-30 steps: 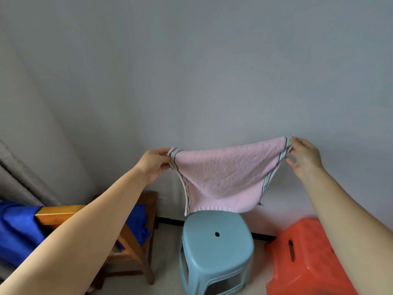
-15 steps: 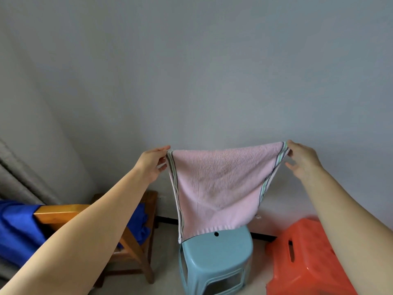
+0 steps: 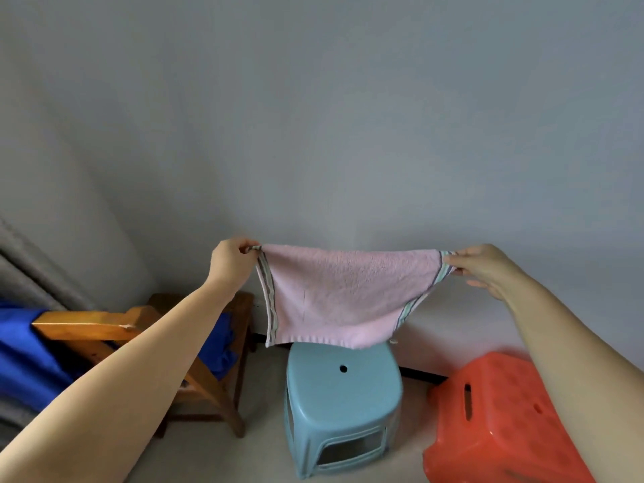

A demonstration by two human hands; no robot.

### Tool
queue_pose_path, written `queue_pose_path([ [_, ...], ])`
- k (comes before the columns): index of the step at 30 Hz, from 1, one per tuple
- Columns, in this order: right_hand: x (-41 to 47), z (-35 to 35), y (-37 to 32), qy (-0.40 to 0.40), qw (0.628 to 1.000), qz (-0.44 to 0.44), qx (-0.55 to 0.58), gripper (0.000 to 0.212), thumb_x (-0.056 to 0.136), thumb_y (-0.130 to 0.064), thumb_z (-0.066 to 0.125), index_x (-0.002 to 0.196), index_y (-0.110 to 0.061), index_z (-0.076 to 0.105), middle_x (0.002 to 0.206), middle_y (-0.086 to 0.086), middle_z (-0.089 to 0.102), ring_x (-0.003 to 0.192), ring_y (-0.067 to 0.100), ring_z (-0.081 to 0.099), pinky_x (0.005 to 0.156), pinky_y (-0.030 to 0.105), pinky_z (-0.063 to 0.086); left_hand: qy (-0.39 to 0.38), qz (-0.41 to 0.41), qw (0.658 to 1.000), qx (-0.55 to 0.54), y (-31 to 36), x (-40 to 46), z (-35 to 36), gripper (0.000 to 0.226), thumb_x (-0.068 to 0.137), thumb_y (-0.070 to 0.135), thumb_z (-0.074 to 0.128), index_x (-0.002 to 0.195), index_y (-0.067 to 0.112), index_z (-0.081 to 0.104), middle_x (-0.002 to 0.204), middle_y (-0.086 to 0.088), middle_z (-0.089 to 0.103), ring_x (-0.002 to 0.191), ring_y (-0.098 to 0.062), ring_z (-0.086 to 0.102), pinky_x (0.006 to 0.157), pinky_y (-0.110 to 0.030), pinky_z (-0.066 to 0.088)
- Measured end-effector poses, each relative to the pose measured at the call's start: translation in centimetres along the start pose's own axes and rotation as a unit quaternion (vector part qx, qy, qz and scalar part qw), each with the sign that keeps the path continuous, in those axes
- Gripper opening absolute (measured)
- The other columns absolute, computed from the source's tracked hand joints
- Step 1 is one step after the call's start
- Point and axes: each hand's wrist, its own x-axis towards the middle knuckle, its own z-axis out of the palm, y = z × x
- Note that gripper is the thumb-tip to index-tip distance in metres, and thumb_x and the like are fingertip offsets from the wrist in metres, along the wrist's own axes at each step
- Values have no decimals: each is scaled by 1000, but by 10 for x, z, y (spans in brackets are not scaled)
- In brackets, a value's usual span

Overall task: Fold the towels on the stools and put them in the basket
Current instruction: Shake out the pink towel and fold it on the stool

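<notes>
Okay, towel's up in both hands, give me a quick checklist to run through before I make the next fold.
1. Left hand pinches the top left corner of the pink towel: ok.
2. Right hand pinches the top right corner: ok.
3. Top edge stretched fairly straight between the hands: ok, only a slight sag.
4. Towel hangs free of the blue stool: cannot tell, since the bottom hem overlaps the stool's far edge in this view.
5. Blue stool top bare for laying the towel down: ok.
6. Basket within reach: cannot tell, since none is in view; only the orange stool and the wooden chair flank the blue stool.
</notes>
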Motion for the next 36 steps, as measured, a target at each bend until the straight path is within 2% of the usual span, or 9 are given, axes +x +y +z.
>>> queue_pose_path([
  [3,7,3,5,59,995,-54,66,20,92,-16,59,71,-17,59,81,5,56,81,13,51,87,36,39,4,-31,996,-79,-2,3,6,13,92,11,55,95,8,67,75,-5,58,65,-18,46,58,-26,35],
  [5,13,7,6,54,979,-47,193,18,94,-16,55,76,-18,60,84,2,58,93,14,50,94,41,41,-9,-69,982,-173,-5,8,8,14,91,19,57,84,8,62,72,-9,48,66,-18,39,60,-27,32],
  [8,28,19,7,39,940,-41,336,21,96,-12,49,78,-18,58,73,-5,66,80,14,57,79,35,45,-62,-130,926,-349,-7,16,18,18,94,18,54,76,15,53,73,-5,51,69,-18,46,72,-31,39],
  [11,51,38,17,88,950,-19,300,25,95,-13,48,72,-17,56,68,-1,61,69,13,53,69,30,45,-89,-178,873,-445,-9,28,36,20,99,15,47,79,15,51,71,-2,51,65,-14,49,65,-28,40],
  [16,101,57,50,195,966,13,168,22,84,-21,53,66,-9,54,70,9,47,75,19,41,69,34,35,-102,-235,845,-469,-32,55,69,20,98,11,48,79,13,54,77,-3,57,72,-15,54,69,-27,44],
  [22,137,71,53,256,959,-24,117,33,88,-19,45,57,-20,36,63,4,32,68,17,32,60,30,27,-143,-231,835,-479,-51,89,102,15,96,8,50,85,11,58,81,-4,60,77,-16,57,78,-28,44],
  [27,143,73,83,268,954,-25,133,19,81,-27,46,63,-22,42,65,-1,36,67,14,34,61,30,28,-202,-219,812,-502,-73,88,111,15,96,7,47,89,10,60,90,-7,62,90,-19,58,94,-33,42],
  [33,103,92,141,250,958,15,143,9,90,-20,49,97,-15,52,84,-1,50,71,5,43,67,25,35,-199,-287,794,-498,-124,34,120,24,93,2,41,79,13,57,83,-2,63,90,-15,57,92,-28,39],
  [36,76,105,191,236,961,60,134,13,92,-11,50,86,-21,54,85,2,53,76,11,48,69,26,38,-201,-326,810,-444,-163,-4,129,21,94,3,41,84,14,56,96,-5,63,96,-14,57,92,-27,37],
])
